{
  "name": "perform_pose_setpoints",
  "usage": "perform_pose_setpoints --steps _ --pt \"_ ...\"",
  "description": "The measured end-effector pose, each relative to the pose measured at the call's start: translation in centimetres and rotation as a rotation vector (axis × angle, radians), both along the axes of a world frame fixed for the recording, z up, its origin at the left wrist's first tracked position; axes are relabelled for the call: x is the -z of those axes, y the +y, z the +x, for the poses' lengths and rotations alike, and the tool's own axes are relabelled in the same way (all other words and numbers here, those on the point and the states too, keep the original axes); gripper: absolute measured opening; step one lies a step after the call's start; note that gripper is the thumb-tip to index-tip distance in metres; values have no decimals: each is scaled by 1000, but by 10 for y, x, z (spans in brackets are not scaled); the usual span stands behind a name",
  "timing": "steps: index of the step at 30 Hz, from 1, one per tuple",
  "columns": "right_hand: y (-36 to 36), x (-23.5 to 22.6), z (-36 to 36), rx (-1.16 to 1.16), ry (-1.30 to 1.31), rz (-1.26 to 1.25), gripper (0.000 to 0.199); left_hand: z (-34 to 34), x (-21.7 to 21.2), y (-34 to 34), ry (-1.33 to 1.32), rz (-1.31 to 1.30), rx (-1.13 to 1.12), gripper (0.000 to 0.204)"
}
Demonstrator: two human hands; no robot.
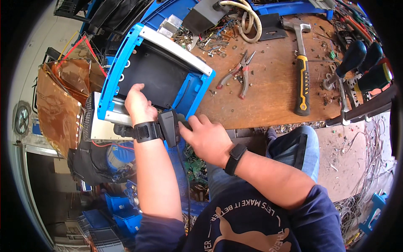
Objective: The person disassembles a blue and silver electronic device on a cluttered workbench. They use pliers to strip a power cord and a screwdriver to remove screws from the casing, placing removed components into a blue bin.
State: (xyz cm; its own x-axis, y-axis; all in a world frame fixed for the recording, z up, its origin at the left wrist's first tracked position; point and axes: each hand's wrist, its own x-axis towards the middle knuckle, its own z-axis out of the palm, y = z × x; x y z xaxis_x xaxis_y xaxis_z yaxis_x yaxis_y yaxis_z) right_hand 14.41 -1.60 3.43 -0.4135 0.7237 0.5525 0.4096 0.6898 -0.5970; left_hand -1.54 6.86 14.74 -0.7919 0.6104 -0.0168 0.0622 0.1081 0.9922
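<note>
A blue and silver open housing (180, 49) with a black inner panel (155, 73) rests tilted at the table's left front. My left hand (140, 104) reaches over its near silver rail and is closed on the rail, with some fingers hidden. A black box-shaped device (169, 128) on a strap sits at my left wrist, and a dark cable hangs from it. Close by the housing's near right corner, my right hand (208, 138) has its fingers curled in beside that device. What those fingers hold, if anything, is hidden.
Red-handled pliers (241, 75) and a hammer (301, 80) lie on the wooden table (268, 101) among small scraps. A grey box with a pale cable (250, 21) stands at the back. Screwdrivers (354, 56) stand at the right edge. Blue bins (124, 210) are at lower left.
</note>
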Motion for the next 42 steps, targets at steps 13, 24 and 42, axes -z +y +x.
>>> perform_pose_setpoints --steps 13,24,42 --pt "3 5 8 21 127 -25 43 7 1 -2 80 -40 8 49" --pt "14 -12 11 -105 40 -52 40 -26 -7 12 137 -195 67 47" --pt "34 -50 -6 -80 -91 -6 28 -50 -16 31 104 -307 87 56"
